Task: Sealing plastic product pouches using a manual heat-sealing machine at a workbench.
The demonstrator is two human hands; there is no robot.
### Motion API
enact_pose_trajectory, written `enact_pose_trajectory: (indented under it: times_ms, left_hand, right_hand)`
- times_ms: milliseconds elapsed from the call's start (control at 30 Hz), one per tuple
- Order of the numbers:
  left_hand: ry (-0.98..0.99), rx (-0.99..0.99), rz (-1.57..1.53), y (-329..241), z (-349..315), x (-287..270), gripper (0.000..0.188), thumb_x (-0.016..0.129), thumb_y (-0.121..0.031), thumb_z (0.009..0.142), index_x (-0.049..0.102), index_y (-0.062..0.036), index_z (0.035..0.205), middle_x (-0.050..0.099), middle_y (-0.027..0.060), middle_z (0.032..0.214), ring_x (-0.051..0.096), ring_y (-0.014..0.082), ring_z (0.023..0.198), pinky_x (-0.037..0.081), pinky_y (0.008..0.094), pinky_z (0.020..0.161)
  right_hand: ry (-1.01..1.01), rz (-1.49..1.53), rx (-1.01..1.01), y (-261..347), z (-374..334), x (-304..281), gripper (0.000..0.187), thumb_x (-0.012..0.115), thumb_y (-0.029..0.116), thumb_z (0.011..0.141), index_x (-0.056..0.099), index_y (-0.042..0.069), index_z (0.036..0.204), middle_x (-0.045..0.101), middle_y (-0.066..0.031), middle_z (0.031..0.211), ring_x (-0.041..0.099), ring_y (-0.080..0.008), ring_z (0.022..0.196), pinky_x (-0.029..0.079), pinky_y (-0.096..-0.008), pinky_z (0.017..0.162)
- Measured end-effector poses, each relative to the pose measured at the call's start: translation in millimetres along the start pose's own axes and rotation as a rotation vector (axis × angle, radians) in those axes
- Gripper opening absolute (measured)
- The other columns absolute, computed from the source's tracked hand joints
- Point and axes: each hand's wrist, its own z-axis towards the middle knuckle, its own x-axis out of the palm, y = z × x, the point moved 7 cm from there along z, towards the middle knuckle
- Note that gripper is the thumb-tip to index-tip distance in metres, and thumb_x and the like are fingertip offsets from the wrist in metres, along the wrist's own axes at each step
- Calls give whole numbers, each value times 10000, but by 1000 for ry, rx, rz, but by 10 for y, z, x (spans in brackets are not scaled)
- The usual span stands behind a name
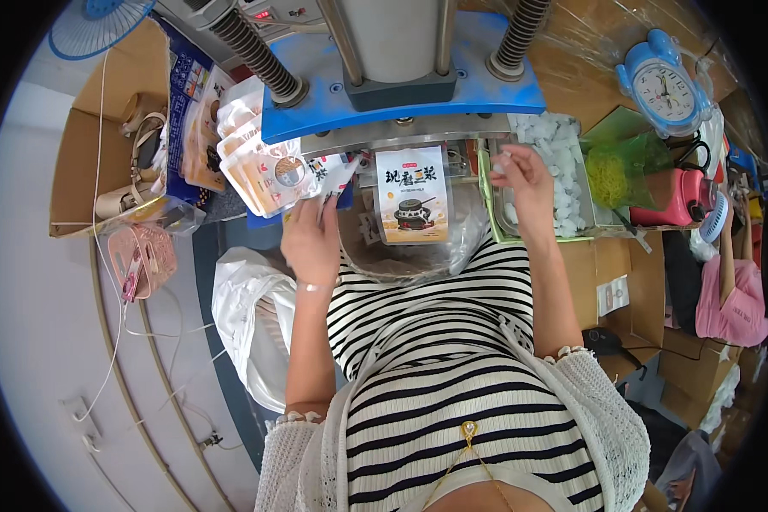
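Note:
My left hand (310,243) has its fingers closed on the edge of a white printed pouch (340,175), left of the press. Over the near side of a tray (584,192), my right hand (525,175) pinches a small white plastic piece (498,167). Many similar white pieces (553,154) fill that tray. Between my hands, a white pouch (411,192) with a dark pot printed on it lies face up below the press head. Beside my left hand, a fanned stack of pouches (264,166) leans toward the press.
The blue press plate (444,77) with its spring columns stands ahead. A green mesh bag (619,175), a pink container (670,200) and a blue alarm clock (664,85) are at right. A cardboard box (115,85) and pink basket (142,258) stand left. A person in a pink shirt (734,299) is far right.

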Motion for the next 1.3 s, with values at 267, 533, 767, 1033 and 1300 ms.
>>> enact_pose_trajectory:
  times_ms: [267, 533, 767, 1033, 1300]
  left_hand:
    - [357, -266, -930, -568, -274, 377, 190, 704, -164, 838, 655, 19, 857, 605, 5, 691, 458, 50, 589, 377, 228, 525]
    - [429, -386, -1036, -509, -411, 862, 207, 690, -176, 858, 670, 29, 842, 589, -36, 658, 443, 12, 597, 366, 202, 520]
    - [280, -381, -1096, -290, -47, 1022, 225, 677, -194, 868, 677, 31, 865, 608, -24, 664, 455, 20, 608, 378, 207, 527]
    - [397, -256, -245, -221, 125, 812, 451, 623, -455, 844, 647, -5, 834, 625, 179, 675, 567, 364, 615, 450, 395, 590]
    - [-90, 358, 318, -272, -178, 517, 550, 599, -379, 887, 494, -1, 1272, 483, 196, 1302, 396, 384, 1257, 362, 467, 1001]
  right_hand:
    - [270, -56, -208, 492, -192, 600, 223, 557, 59, 914, 569, -8, 1127, 647, -92, 954, 620, -133, 879, 486, -242, 766]
    - [371, -56, -61, 20, -102, 900, 210, 585, 81, 899, 598, 5, 1094, 657, -66, 929, 622, -135, 874, 475, -258, 781]
    - [56, -742, -424, 289, -58, 344, 221, 613, 130, 866, 626, 38, 1067, 659, -128, 901, 631, -281, 772, 498, -339, 730]
    - [259, -1474, -155, -131, 88, -12, 141, 555, 66, 750, 624, 14, 861, 615, -216, 803, 611, -390, 722, 499, -472, 684]
    - [-135, -1198, -377, -16, 80, -115, 199, 569, 67, 703, 620, 6, 885, 590, -163, 938, 552, -326, 952, 483, -409, 760]
